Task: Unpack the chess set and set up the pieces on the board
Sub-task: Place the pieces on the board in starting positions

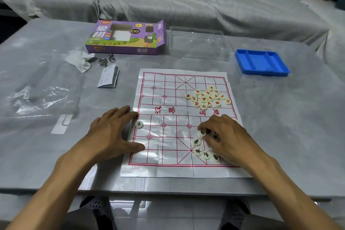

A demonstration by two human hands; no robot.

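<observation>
Right hand: the right hand has fingers curled down, pinching a black piece out of the black pile.
Left hand: the left hand lies spread flat, pressing the board edge.
Done: box emptied, board laid out, one black soldier placed on the left file.
Left: red pile unsorted; nearly all pieces await placing, by my reckoning.

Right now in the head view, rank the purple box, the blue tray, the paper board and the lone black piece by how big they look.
1. paper board
2. purple box, looks bigger than the tray, though both sit farther back
3. blue tray
4. lone black piece
</observation>
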